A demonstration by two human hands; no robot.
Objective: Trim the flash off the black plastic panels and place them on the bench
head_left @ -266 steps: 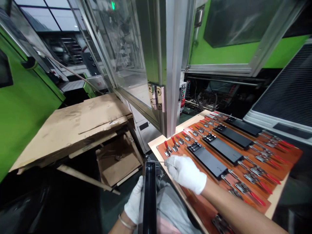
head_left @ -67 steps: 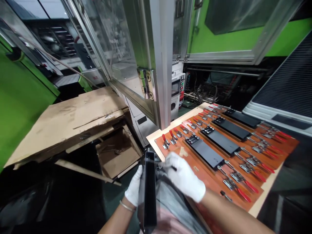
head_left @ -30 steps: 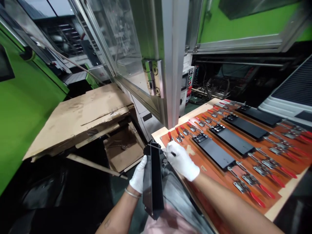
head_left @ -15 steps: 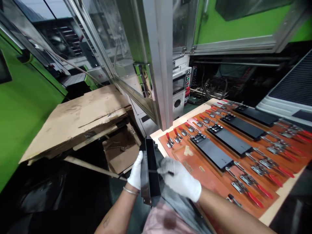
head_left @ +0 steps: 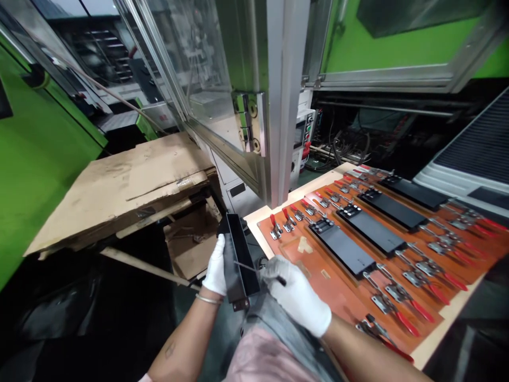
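Held upright on its end at a tilt, a long black hollow box-shaped part (head_left: 233, 265) faces me with its open side. My left hand (head_left: 216, 268), in a white glove, grips it along its left side. My right hand (head_left: 296, 292), gloved as well, is closed around a thin, dark, rod-like tool (head_left: 245, 266). The tool's tip lies across the part's opening, by its left edge; its exact kind is too small to tell. To the right, an orange fixture board (head_left: 290, 254) carries several flat black parts (head_left: 342, 246) between red-handled toggle clamps (head_left: 401, 315).
A cardboard-topped stand (head_left: 131, 164) is on the left, with an open cardboard box (head_left: 191, 239) beneath it. The aluminium frame post (head_left: 284, 106) of a glazed machine door stands ahead, reaching close to the board's corner. Green machine panels (head_left: 40, 175) flank the area.
The black part has shifted slightly left and up in view, and the tool's tip now reaches its left edge. Both hands keep their holds; the view has turned slightly.
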